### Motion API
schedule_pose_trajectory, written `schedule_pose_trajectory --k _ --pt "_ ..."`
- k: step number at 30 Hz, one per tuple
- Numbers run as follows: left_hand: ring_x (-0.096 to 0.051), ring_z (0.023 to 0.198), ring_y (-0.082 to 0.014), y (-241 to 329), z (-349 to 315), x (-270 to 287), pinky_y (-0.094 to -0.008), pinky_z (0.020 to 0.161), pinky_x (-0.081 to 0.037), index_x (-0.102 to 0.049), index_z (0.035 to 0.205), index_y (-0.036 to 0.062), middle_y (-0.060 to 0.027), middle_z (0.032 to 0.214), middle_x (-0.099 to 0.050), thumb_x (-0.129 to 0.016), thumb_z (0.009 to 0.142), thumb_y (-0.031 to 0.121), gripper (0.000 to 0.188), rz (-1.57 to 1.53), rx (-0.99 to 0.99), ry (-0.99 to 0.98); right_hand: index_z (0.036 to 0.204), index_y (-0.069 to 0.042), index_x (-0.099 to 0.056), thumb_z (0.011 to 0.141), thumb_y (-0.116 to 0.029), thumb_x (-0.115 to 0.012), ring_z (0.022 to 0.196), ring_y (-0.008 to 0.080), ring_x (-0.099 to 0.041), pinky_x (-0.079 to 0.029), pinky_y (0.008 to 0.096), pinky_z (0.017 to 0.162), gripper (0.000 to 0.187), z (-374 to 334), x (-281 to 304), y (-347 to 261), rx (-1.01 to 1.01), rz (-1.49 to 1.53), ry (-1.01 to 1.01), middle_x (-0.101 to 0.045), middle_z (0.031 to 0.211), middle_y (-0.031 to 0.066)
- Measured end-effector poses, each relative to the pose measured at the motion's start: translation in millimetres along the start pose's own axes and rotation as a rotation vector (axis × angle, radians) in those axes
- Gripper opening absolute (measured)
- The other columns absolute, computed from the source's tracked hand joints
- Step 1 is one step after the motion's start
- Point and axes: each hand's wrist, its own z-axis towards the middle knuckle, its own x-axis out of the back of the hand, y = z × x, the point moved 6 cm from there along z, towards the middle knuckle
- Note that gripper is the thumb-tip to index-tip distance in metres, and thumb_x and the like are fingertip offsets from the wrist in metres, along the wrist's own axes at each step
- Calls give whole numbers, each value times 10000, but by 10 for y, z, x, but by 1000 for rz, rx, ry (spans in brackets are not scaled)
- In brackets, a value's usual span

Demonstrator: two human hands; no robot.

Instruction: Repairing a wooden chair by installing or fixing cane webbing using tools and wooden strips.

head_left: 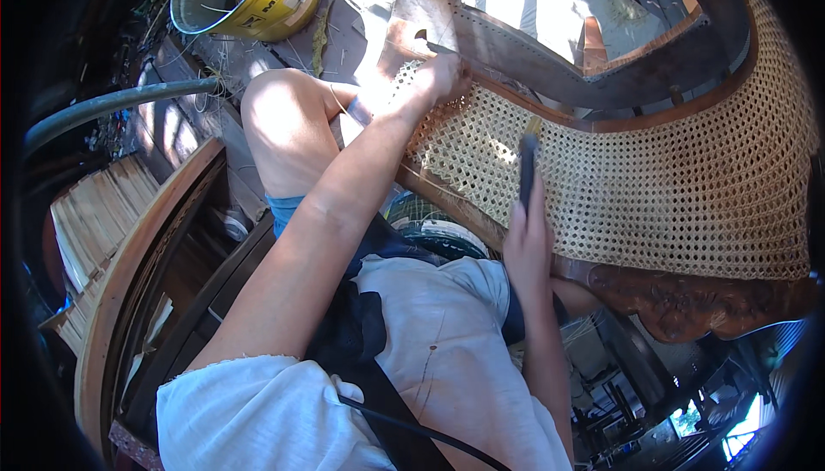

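Head camera view: a wooden chair frame (pixel 541 63) takes up the upper right, tipped so that its cane panel (pixel 636 187) faces the person, probably because this brings the weave and its wooden border within easy reach. The panel spreads from near the left hand to the far right, bounded below by a carved rail (pixel 687 299) that lies close to the person's body, which may help to steady the work. At the left, a curved wooden piece (pixel 107 333) stands beside the person, apart from the chair, seemingly set aside to leave room. A yellow bucket (pixel 296 15) stands beyond the bent knee (pixel 288 127), well away from the cane. The left hand (pixel 443 80) is curled in at the wooden edge where it meets the panel's left end, likely bracing the frame; I cannot tell whether the fingers also pinch something small. The right hand (pixel 528 239) is closed around a brush (pixel 527 170) by its dark handle, pointing the tan bristles away from the body, a hold that seems suited to light, steered strokes. Those bristles lie just beside the border, over the cane, though whether they touch it is unclear
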Motion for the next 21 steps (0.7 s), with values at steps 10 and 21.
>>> schedule_pose_trajectory --k 10,21 --pt "-692 948 -322 -23 -52 17 -395 866 -551 -716 1076 143 -157 1027 -712 -612 840 201 264 -57 -25 -5 1520 -96 -308 1032 -225 -404 908 388 -689 -536 444 751 513 1207 -742 117 -163 -1 -228 -665 997 288" --pt "-707 878 -288 48 -105 65 -400 833 -558 -724 1044 96 -144 972 -727 -624 859 167 222 -82 -17 12 1511 -79 -335 1038 -218 -388 642 250 -621 -489 395 606 496 1363 -614 120 -171 -8 -187 -605 780 153"
